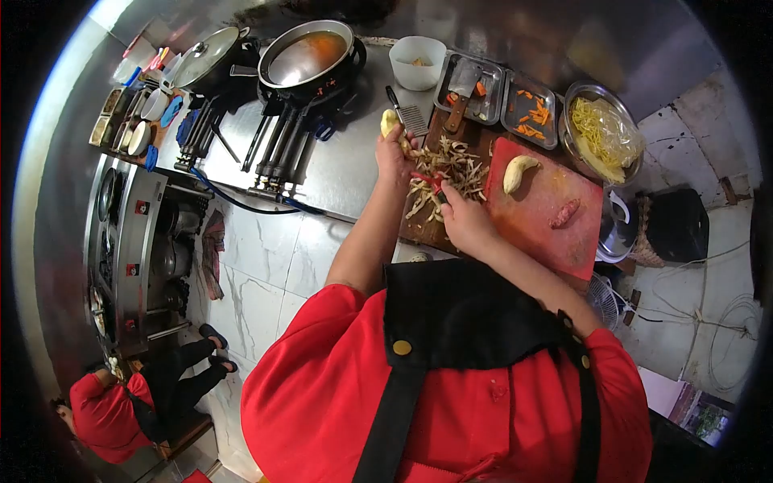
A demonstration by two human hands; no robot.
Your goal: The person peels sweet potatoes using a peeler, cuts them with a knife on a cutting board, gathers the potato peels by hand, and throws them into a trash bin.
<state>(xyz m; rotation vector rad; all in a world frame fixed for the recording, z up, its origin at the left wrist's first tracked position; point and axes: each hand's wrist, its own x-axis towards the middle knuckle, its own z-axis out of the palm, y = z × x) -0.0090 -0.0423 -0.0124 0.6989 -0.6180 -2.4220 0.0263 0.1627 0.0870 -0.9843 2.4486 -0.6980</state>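
While the right hand [463,217] is seen closed on a red peeler [424,176], heaped peelings [460,167] are found just beyond it. Farther left, a yellow vegetable [389,121] is gripped by the left hand [393,155], its far end protruding past the clamped fingers. A grater [414,121] is noted just right of that end.

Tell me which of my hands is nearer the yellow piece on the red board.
Your right hand. It holds a red tool near the left edge of the red board, apart from the yellow piece; your left hand is farther left, across the peelings.
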